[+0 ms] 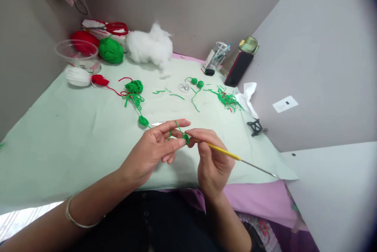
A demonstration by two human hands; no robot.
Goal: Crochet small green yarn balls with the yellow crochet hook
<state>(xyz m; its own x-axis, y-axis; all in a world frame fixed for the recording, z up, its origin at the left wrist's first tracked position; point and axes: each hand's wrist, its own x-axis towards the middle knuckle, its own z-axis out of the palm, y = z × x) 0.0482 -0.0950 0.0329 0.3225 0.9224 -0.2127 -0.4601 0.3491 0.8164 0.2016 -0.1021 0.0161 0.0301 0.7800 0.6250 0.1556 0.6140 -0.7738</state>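
Note:
Between thumb and fingers, my left hand pinches a small green crochet piece. Green yarn loops over its raised index finger. My right hand grips a crochet hook with a yellow handle, whose bare metal end points down to the right. The hook's working tip meets the green piece, partly hidden by my fingers. Just beyond my left hand, a small green yarn bundle lies on the pale cloth, its strand running toward that hand. A pointed blade with a bit of red shows behind my left fingers.
Loose green yarn, two small green balls and yarn scraps lie farther back. Along the wall stand a plastic tub, white stuffing, red scissors, a clear cup and a phone leaning on a bottle.

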